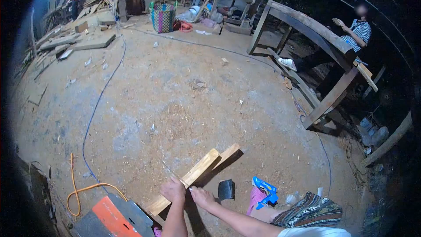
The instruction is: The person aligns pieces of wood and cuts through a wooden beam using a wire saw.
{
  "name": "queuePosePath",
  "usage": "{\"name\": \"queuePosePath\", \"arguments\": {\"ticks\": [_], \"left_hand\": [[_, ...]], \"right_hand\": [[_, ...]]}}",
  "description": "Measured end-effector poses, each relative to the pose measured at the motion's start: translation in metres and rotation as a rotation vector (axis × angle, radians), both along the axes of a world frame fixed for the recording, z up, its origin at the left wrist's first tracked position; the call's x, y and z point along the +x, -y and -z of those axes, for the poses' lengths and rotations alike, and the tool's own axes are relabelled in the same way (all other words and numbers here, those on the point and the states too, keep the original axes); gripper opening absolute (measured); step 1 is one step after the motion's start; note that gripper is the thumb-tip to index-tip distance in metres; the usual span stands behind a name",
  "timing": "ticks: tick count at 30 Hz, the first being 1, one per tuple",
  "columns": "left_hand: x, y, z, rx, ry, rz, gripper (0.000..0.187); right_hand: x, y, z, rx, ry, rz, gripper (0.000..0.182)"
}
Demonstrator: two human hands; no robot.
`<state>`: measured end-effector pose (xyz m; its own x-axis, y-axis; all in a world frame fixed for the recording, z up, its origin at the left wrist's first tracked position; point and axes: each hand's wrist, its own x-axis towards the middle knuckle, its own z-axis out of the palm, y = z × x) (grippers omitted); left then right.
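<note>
My left hand [172, 190] is closed in a fist against a pale wooden bar [201, 168]. A thin, light strip or stick [169, 167] sticks up beside it; what the fist holds is hidden. My right hand [202, 198] is close by on the bar's right side, its fingers closed around something too small to make out. The bar slants from lower left to upper right, and a second piece of wood [231, 152] shows beyond its far end. A dark, slightly curved sheet [226, 189] lies on the ground to the right of my hands.
An orange and black box [115, 215] sits at lower left near an orange cord [76, 192]. A bright blue object [265, 192] rests by a pink sandal [255, 199]. A blue cable [101, 94] crosses the ground. A person [357, 30] sits behind a wooden bench [313, 24].
</note>
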<state>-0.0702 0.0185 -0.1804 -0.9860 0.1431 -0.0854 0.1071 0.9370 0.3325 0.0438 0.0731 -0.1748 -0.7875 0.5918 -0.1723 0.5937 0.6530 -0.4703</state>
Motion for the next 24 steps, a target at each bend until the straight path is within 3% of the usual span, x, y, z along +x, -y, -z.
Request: {"name": "queuePosePath", "arguments": {"ticks": [3,6,8,11,15,17,20,24], "left_hand": [[0.0,-0.005,-0.014,0.048,0.064,-0.028,0.045],[0.005,-0.005,-0.002,0.041,-0.093,0.007,0.04],[0.003,-0.003,0.014,0.044,-0.141,0.004,0.033],[0.005,-0.005,-0.015,0.051,-0.062,0.011,0.03],[0.002,-0.002,-0.007,0.076,-0.015,0.027,0.03],[0.001,-0.005,0.002,0.045,-0.047,0.009,0.032],[0.003,-0.007,-0.002,0.038,-0.084,-0.005,0.035],[0.003,-0.012,-0.008,0.018,0.003,-0.081,0.038]], "right_hand": [[0.04,0.006,-0.01,-0.031,0.038,-0.012,0.029],[0.078,0.012,0.002,-0.008,0.011,0.024,0.028],[0.071,0.013,0.014,-0.057,0.003,0.0,0.025],[0.018,-0.001,-0.012,-0.1,0.124,-0.036,0.028],[0.024,-0.002,0.002,-0.095,0.093,-0.063,0.031],[0.059,0.008,0.011,-0.037,-0.187,-0.01,0.029],[0.081,0.007,0.003,-0.18,0.047,-0.018,0.028],[0.028,-0.002,-0.016,-0.201,-0.072,-0.017,0.03]]}}
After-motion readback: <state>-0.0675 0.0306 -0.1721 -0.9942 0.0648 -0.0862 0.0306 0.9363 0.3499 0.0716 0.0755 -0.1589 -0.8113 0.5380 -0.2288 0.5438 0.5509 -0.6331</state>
